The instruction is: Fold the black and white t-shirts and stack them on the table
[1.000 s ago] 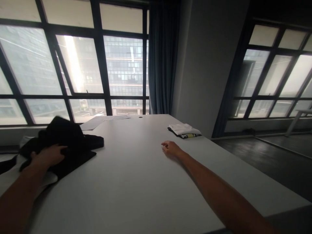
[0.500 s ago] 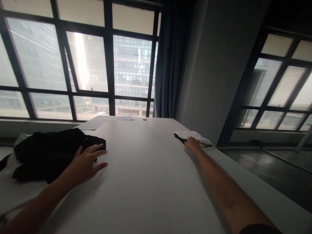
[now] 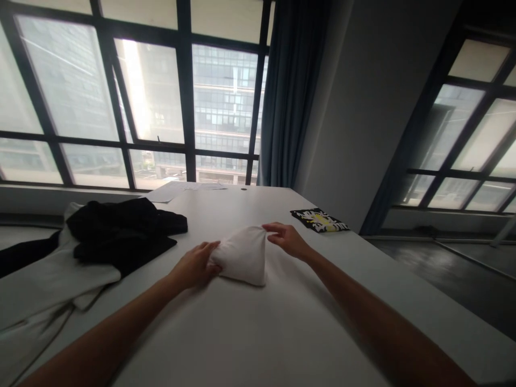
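Note:
A folded white cloth point(image 3: 244, 255) is held over the middle of the white table point(image 3: 226, 328), its lower edge close to the tabletop. My left hand point(image 3: 198, 263) grips its left side, thumb in front and fingers behind. My right hand point(image 3: 287, 238) pinches its upper right corner between thumb and fingers. Whether the cloth is a garment cannot be made out. Beyond my right hand, near the table's right edge, lies a folded black cloth with a white and yellow print point(image 3: 321, 220).
A heap of black clothing point(image 3: 116, 228) and white fabric point(image 3: 48, 290) covers the table's left side. Papers point(image 3: 171, 191) lie at the far left end. Windows point(image 3: 149, 91) and a blue curtain point(image 3: 284, 102) stand beyond the table.
The white cloth has come off the printed black cloth to the table's middle in my right hand. My left hand has moved right from the black clothing and taken hold of the white cloth.

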Motion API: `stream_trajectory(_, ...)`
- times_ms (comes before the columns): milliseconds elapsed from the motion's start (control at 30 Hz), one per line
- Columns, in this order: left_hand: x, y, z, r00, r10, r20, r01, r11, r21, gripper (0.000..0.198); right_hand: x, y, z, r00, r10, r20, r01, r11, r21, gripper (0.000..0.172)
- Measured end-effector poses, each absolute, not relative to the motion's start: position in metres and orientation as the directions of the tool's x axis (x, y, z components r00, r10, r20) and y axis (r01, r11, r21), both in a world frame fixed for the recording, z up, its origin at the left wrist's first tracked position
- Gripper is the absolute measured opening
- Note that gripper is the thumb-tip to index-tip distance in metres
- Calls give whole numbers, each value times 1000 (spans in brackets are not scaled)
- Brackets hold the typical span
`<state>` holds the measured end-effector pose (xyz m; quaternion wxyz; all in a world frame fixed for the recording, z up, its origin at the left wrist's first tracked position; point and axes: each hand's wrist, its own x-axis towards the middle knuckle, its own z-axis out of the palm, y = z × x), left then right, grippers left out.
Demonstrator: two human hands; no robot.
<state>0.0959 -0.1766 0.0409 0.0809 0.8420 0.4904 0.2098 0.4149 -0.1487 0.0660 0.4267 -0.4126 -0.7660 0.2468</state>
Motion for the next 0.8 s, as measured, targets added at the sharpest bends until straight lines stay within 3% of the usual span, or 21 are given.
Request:
stream_trajectory(133,103,-183,49,460,817,348,669,-577,470,23,426,-148,37,-246,898,364,499,439,-747,76)
stream_trajectory(233,113,-189,50,462,765,449,467,-640,610,18,419,-157,30,-312,900,304,549,432,-715,89)
stream_trajectory(300,120,-193,47,462,737,494,347,-662,664,18,404,-169,31,-468,829,306,464,525,-714,80)
stream_trajectory(367,125,-194,44,475,692,543,292,-706,645,14,384,-184,33,-574,737,356,295,592,-750,65)
stream_trajectory(433,125,-193,41,484,645,591,351,-762,544,11,366,-196,36,-552,727,408,186,584,-790,44)
stream_trajectory(567,120,-190,45,533,614,582,560,-772,302,10,353,-202,43,-408,797,446,208,556,-805,10)
stream_trajectory(700,108,-186,58,503,654,565,630,-725,277,12,378,-185,52,-255,868,426,233,483,-844,15)
stream_trajectory(800,85,-174,68,320,686,654,671,-651,354,9,408,-167,59,-26,922,386,246,380,-892,15)
